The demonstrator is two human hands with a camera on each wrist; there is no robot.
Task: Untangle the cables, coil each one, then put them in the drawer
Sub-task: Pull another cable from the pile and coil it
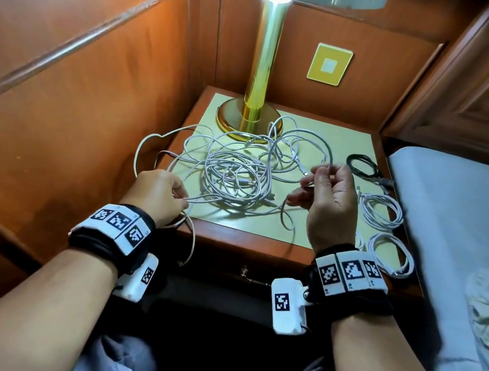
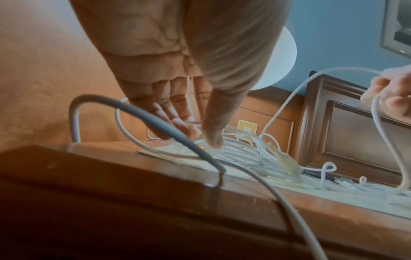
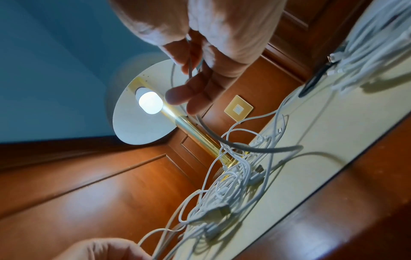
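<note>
A tangle of white cables (image 1: 235,174) (image 2: 242,151) (image 3: 227,190) lies on the nightstand top (image 1: 335,139). My left hand (image 1: 159,192) (image 2: 195,126) pinches a white cable strand at the front left edge; loops hang off that edge. My right hand (image 1: 328,196) (image 3: 193,75) is raised over the right side, holding a white cable with its plug end near the fingertips. Two coiled white cables (image 1: 383,210) (image 1: 393,255) and a coiled black cable (image 1: 363,166) lie on the right. The drawer (image 1: 244,273) below, with its knob, is closed.
A brass lamp (image 1: 257,90) stands at the back of the top, touching the tangle. Wooden wall panels close in the left and back. A bed with a white sheet (image 1: 463,222) borders the right side.
</note>
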